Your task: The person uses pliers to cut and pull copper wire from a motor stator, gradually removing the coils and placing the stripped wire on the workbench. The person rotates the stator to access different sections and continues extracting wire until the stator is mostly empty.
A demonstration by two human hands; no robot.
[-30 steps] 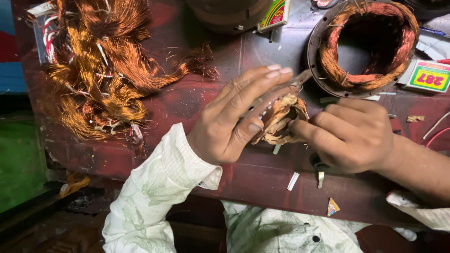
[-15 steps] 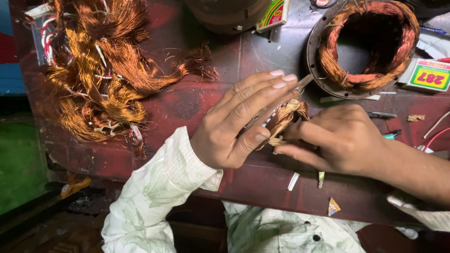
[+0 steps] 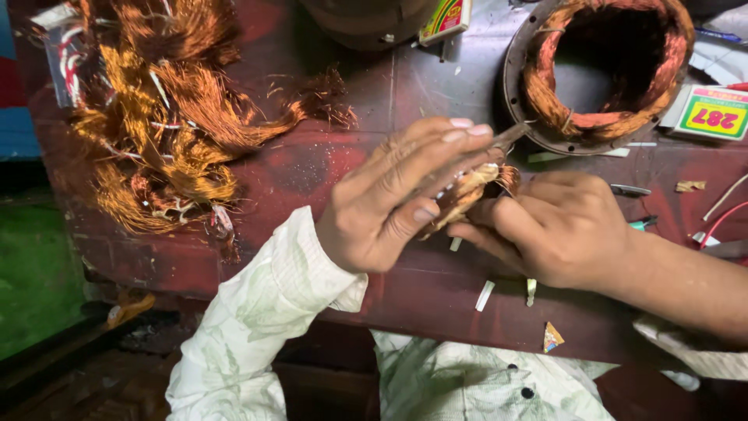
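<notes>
Pinching small copper coil (image 3: 475, 191) between closed fingers of left hand (image 3: 389, 206) and right hand (image 3: 561, 230).

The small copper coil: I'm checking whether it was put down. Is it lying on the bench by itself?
No, the small copper coil is held above the bench between the left hand and the right hand.

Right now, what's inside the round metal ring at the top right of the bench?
A thick copper wire winding lines the inside of the round metal ring, tied with pale thread. Its centre is dark and hollow; what lies at the bottom cannot be seen.
</notes>
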